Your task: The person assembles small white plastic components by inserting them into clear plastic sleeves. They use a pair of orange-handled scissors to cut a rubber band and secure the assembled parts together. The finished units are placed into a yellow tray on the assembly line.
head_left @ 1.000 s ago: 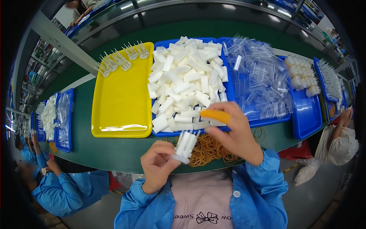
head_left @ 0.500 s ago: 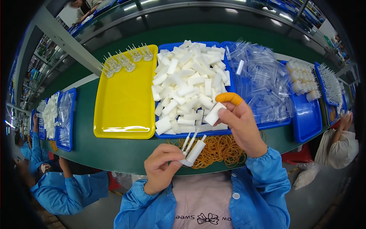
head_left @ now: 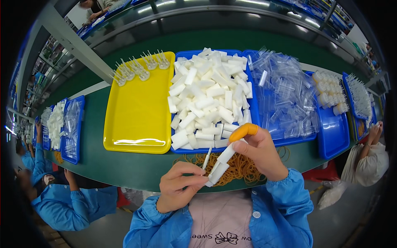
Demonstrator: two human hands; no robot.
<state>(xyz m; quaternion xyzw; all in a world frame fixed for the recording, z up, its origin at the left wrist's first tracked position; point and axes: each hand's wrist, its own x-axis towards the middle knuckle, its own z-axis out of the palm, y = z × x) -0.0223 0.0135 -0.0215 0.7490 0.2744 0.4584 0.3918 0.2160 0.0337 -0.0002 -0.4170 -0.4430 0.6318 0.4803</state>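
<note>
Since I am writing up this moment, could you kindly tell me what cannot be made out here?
Head view, all four:
Pronged part: base partly covered by the left hand.
Held white block: upper end partly covered by the right hand.
Middle blue tray: floor hidden by piled blocks.
Clear sleeves: overlapping, too jumbled to count.

I record even, fairly bright light over the tabletop point(head_left: 134, 173), with soft shadows among the white blocks point(head_left: 209, 97). I find hard glare along the near edge of the yellow tray point(head_left: 138, 105) and scattered highlights on the clear sleeves point(head_left: 285, 91). Streaked reflections cross the dark band point(head_left: 231, 20) at the top. My fisheye view bows straight edges and falls to black at its rim; small background detail is indistinct.
</note>
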